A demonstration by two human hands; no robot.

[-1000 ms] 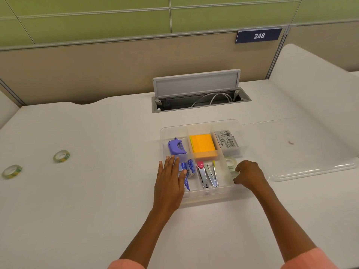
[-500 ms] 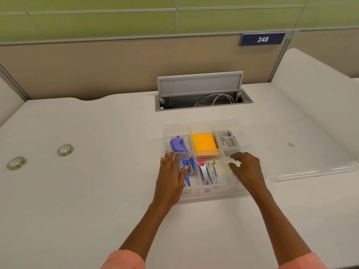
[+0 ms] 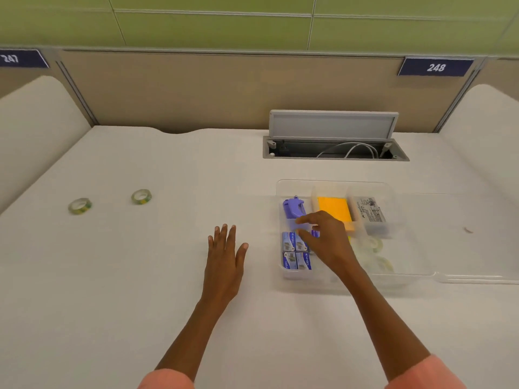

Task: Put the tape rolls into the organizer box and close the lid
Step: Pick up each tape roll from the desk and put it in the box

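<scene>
Tape rolls on the desk: two, lying flat far out to the left, the nearer roll (image 3: 141, 196) and the farther roll (image 3: 80, 206) side by side but apart, both well away from the box.
Tape rolls in the box: two clear ones (image 3: 372, 252) by my count, blurred, in the front right compartment.
Organizer box (image 3: 334, 183): one, clear plastic, uncovered, sitting on the white desk (image 3: 140, 276) right of centre.
Lid (image 3: 477, 277): one, clear, flat on the desk just right of the box.
Other contents: one purple tool (image 3: 293, 206) back left, one orange pad (image 3: 334, 210) back middle, one labelled white pack (image 3: 370, 213) back right, four blue packets (image 3: 296, 249) front left.
Left hand (image 3: 224, 258): open, fingers spread, empty, over the bare desk left of the box.
Right hand (image 3: 325, 238): reaching across the box's middle, fingers loosely curled, holding nothing I can see; it hides the front middle compartment.
Behind: one open cable hatch (image 3: 334, 136) with white cables inside.
</scene>
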